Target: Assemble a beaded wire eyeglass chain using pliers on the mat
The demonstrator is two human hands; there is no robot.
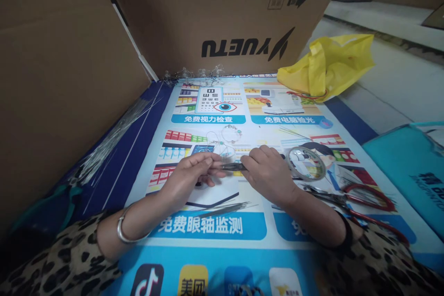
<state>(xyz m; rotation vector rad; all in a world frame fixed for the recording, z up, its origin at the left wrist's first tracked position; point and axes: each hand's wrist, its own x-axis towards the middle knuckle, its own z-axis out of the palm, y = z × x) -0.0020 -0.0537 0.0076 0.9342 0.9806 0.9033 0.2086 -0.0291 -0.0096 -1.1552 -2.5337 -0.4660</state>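
My right hand (268, 173) is closed around a pair of pliers (233, 166), whose dark jaws point left. At the jaw tips, my left hand (192, 173) pinches thin wire (217, 142) between thumb and forefinger. Fine loops of this wire rise just beyond the fingers, with small beads on them. Behind them lies a beaded wire ring (231, 134) on the printed sheet. The exact spot where jaws and wire meet is too small to make out.
Right of my hands are a tape roll (290, 163) and red-handled scissors (369, 196). Wire lengths (225, 209) lie in front; a wire bundle (111, 141) and a teal-handled tool (64, 203) lie left. Cardboard (222, 9), a yellow bag (326, 67) and a teal bag (405, 166) surround the sheet.
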